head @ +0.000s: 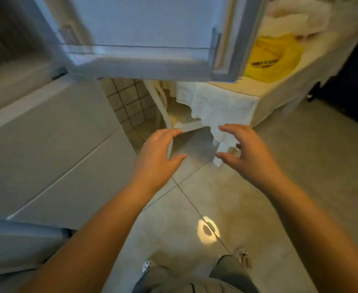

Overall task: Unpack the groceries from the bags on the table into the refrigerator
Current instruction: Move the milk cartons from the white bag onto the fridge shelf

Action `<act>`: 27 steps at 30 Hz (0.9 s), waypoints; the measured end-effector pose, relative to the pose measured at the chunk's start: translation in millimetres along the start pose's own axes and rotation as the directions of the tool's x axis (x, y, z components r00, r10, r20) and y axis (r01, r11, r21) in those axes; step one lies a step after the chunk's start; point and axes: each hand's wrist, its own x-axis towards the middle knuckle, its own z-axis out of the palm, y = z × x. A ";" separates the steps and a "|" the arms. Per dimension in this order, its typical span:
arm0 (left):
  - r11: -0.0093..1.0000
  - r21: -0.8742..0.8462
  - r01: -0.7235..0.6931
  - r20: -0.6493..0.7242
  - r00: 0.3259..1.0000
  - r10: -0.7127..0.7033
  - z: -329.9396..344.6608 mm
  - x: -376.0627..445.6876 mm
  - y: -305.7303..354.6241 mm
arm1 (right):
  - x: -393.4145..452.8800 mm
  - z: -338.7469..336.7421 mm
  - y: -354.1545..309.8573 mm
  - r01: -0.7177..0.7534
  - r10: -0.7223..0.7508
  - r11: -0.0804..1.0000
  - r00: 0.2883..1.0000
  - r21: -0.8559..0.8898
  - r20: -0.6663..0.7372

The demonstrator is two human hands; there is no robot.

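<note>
A: Refrigerator fills the near side, its door swung wide with a bare door shelf. Taking that door as the landmark: table sits just behind and past the door's outer edge, under a lace cloth.

B: Bags?

A: Yellow bag on the tabletop, just beyond the door's edge. White bags farther back from the door, blurred; contents not readable.

B: Hands?

A: Both below the door, out over the floor. Left hand spread, fingers loosely bent, holding nothing. Right hand likewise spread and unladen, thumb apart from the fingers.

B: Risks?

A: Biggest, I judge: the open door stands between person and table, so a reach for the bags could knock head or arm on its lower corner. Next: the hanging cloth below the door could snag a hand and drag the bags. Smallest: a thin bag lifted by one side may spill.
</note>
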 end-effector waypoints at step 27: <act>0.990 -0.051 -0.134 0.216 0.966 0.142 334.5 271.0 257.7 | 65.4 -271.3 402.1 -0.275 0.273 0.961 0.959 -0.019 -0.077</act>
